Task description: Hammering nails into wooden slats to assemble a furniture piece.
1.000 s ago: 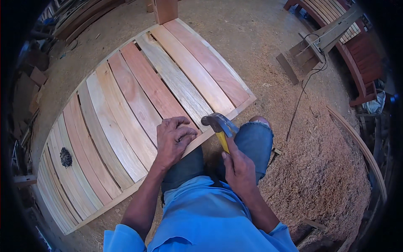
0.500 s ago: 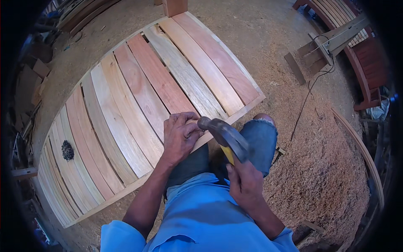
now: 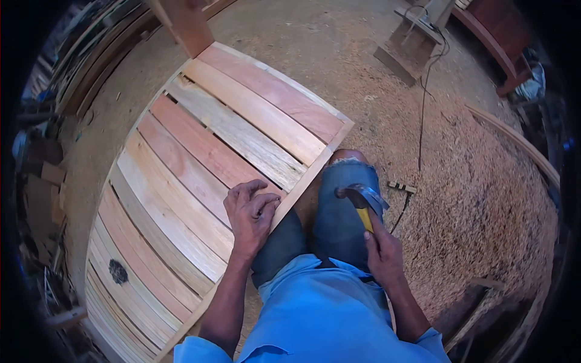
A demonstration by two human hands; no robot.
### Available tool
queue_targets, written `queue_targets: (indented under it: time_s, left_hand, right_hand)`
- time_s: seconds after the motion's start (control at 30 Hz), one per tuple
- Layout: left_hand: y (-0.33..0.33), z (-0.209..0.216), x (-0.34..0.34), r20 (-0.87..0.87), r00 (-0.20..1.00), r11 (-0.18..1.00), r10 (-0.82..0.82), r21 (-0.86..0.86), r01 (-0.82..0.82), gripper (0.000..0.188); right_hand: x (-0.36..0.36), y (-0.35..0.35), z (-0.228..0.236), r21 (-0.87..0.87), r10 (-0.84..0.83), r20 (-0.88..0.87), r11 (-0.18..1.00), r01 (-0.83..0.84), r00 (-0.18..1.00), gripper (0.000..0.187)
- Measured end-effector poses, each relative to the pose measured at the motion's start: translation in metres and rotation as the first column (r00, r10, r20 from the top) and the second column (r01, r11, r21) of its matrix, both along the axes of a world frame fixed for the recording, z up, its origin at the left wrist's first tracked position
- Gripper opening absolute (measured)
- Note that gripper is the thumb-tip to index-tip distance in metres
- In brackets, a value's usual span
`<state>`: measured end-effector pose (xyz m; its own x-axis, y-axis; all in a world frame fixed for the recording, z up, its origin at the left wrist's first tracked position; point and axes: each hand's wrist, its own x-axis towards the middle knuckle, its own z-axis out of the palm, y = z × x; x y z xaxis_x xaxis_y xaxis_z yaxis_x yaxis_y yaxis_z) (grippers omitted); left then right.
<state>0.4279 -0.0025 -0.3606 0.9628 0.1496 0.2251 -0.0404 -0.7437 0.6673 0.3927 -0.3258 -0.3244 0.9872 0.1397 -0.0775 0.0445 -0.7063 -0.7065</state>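
A wooden slatted panel point(image 3: 187, 202) lies slantwise before me, its slats pinkish and pale within a light frame. Over its near edge strip, my left hand point(image 3: 249, 212) is closed, thumb and forefinger pinching a small dark thing that looks like a nail point(image 3: 277, 199). The claw hammer point(image 3: 364, 216), with a dark head and yellow on the handle, is gripped in my right hand point(image 3: 384, 254). It is raised over my right thigh, apart from the panel. A dark heap of what look like nails point(image 3: 118, 271) sits on the slats at the left.
A wooden post point(image 3: 184, 27) stands by the panel's far corner. Wood shavings point(image 3: 478, 224) cover the ground at right, with a power strip point(image 3: 402, 186) and its cord beside my knee. A curved wooden piece point(image 3: 514, 139) lies beyond. Stacked boards point(image 3: 103, 60) line the far left.
The hammer has moved right and down, away from my left fingers. My left hand still pinches at the panel's edge. My view has shifted, so the panel sits differently in the picture.
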Motion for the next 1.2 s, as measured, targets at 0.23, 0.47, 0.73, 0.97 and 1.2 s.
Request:
queue_targets:
  time_s: [0.23, 0.47, 0.73, 0.97, 1.2]
  left_hand:
    - [0.023, 0.008, 0.002, -0.06, 0.987, 0.989, -0.146, 0.017, 0.148, 0.026]
    - [0.188, -0.011, 0.051, -0.1, 0.972, 0.885, 0.211, 0.441, -0.147, 0.074]
    - [0.183, -0.022, 0.045, -0.18, 0.912, 0.827, 0.369, 0.512, -0.234, 0.091]
    - [0.171, -0.028, 0.052, -0.172, 0.885, 0.819, 0.433, 0.484, -0.307, 0.086]
    - [0.139, 0.019, 0.044, -0.29, 0.915, 0.834, -0.282, 0.397, 0.383, 0.082]
  right_hand:
    - [-0.038, -0.009, -0.04, 0.005, -0.074, -0.073, 0.997, 0.074, 0.995, 0.049]
    - [-0.052, -0.021, -0.051, -0.14, 0.151, 0.076, 0.98, -0.139, 0.986, 0.052]
    - [-0.019, 0.047, -0.024, -0.03, 0.511, -0.112, 0.855, -0.517, 0.852, 0.041]
    - [0.0, 0.079, -0.058, 0.061, 0.711, -0.207, 0.695, -0.716, 0.672, 0.036]
    - [-0.008, 0.094, -0.076, 0.069, 0.565, -0.253, 0.82, -0.568, 0.785, 0.04]
